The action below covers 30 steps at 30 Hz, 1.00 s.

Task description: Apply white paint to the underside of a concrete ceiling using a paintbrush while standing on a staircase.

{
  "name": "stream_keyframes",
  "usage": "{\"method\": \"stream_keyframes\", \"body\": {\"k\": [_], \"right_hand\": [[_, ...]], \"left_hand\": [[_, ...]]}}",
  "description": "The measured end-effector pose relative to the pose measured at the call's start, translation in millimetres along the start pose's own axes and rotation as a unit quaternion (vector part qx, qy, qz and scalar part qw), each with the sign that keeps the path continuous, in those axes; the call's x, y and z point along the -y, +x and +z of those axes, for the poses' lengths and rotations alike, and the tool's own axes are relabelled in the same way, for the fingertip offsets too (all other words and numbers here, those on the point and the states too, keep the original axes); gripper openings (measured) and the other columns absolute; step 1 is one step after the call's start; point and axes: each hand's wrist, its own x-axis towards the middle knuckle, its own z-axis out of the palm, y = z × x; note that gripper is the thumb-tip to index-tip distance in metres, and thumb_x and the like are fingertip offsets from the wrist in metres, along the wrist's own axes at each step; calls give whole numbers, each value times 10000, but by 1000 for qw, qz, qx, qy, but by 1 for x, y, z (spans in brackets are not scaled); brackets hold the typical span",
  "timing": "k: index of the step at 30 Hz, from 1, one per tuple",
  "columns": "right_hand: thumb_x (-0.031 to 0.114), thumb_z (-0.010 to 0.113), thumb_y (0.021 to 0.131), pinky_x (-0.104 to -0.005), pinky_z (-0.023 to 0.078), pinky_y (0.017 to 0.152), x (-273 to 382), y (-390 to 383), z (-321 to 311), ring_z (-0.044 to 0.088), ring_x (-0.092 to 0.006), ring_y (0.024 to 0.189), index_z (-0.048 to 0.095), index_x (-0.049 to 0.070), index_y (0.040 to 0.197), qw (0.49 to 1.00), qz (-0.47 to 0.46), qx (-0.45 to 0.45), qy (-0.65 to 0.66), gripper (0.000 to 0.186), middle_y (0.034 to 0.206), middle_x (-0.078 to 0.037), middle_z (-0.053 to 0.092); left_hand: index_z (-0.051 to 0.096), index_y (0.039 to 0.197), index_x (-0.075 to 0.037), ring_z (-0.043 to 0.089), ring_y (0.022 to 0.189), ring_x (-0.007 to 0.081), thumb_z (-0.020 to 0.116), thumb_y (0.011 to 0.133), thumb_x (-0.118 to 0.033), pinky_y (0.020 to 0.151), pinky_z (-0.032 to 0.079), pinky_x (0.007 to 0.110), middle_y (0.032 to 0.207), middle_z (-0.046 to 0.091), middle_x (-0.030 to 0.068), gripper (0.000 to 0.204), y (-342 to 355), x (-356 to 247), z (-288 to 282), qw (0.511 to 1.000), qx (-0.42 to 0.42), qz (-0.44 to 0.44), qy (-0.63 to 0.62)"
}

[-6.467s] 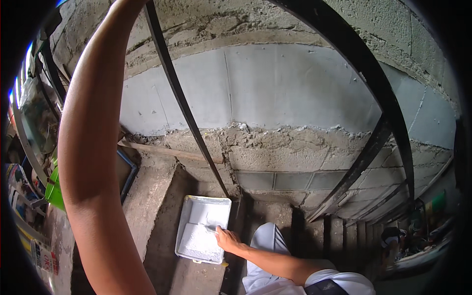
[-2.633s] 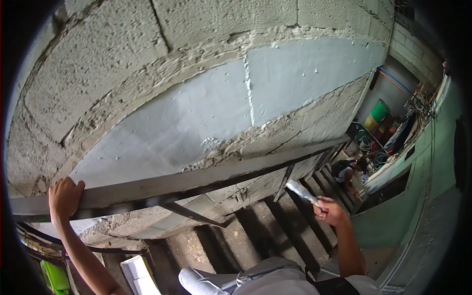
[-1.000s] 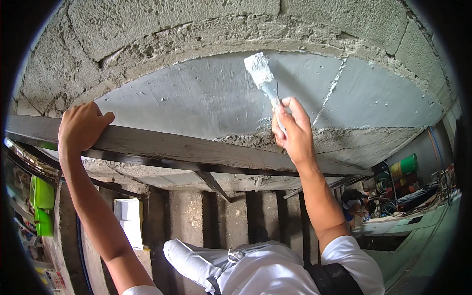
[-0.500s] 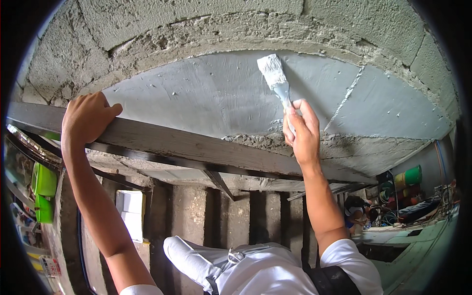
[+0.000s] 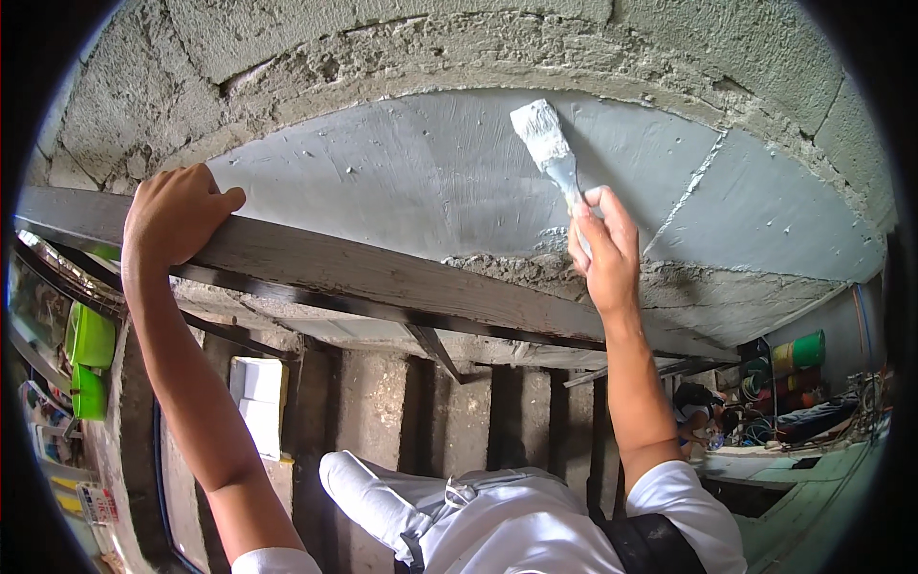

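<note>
In my right hand [image 5: 609, 249] is a paintbrush [image 5: 562, 172], its handle pinched between thumb and fingers. White paint coats its bristles, which point up against a grey-painted wall panel [image 5: 382, 172]. Whether the tips touch the panel I cannot tell. A whitish seam runs down the panel to the right of the brush. At the left, my left hand [image 5: 182, 212] is wrapped over the top of a dark wooden rail [image 5: 382, 273], which slants down toward the right below the panel.
Rough concrete block wall [image 5: 430, 48] surrounds the panel. Concrete stairs [image 5: 373, 402] lie beneath the rail, with a white tray [image 5: 258, 407] on them. Green plastic bins [image 5: 91, 364] hang at the left. Another person [image 5: 693, 416] is at lower right, near a green drum [image 5: 808, 349] and cables.
The brush and my right hand have shifted slightly right in the picture. The whole view has moved a little too. My left hand keeps its hold on the rail.
</note>
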Motion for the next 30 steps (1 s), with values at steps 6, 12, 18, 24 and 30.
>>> {"method": "stream_keyframes", "body": {"k": [6, 12, 18, 24, 30], "right_hand": [[145, 489, 980, -211, 263, 432, -58, -29, -14, 360, -35, 501, 452, 61, 824, 998, 59, -17, -33, 181, 615, 43, 396], [144, 499, 975, -207, 255, 432, -19, -25, -30, 340, -28, 500, 466, 59, 841, 996, 80, 32, -38, 162, 620, 49, 388], [177, 492, 983, -213, 246, 456, -19, 16, -24, 342, -25, 526, 468, 52, 872, 997, -49, 42, -44, 169, 623, 52, 381], [166, 501, 971, -217, 285, 462, -62, -25, -52, 354, -27, 527, 479, 55, 872, 990, 39, 46, -124, 151, 625, 53, 395], [171, 502, 976, -223, 244, 452, -11, -7, -35, 323, -22, 525, 477, 56, 866, 995, -2, 58, -78, 162, 625, 57, 374]], "left_hand": [[657, 775, 2, 617, 889, 342, 596, 769, -376, 857, 451, 411, 878, 654, 190, 382, -2, -2, -4, 1000, 13, -8, -1], [704, 810, 25, 659, 856, 348, 585, 756, -383, 863, 478, 413, 883, 677, 226, 429, -2, -4, -6, 1000, 4, -1, 4], [705, 826, 23, 655, 867, 343, 586, 755, -387, 889, 467, 408, 890, 683, 214, 433, -2, -5, -4, 1000, -14, 0, -14], [703, 824, 26, 649, 874, 351, 578, 753, -388, 896, 464, 409, 898, 681, 220, 437, -3, -3, -6, 1000, -8, -12, -5], [700, 818, 27, 652, 882, 346, 584, 753, -385, 898, 465, 409, 895, 681, 219, 434, -3, -1, -3, 1000, -4, -13, 0]]}}
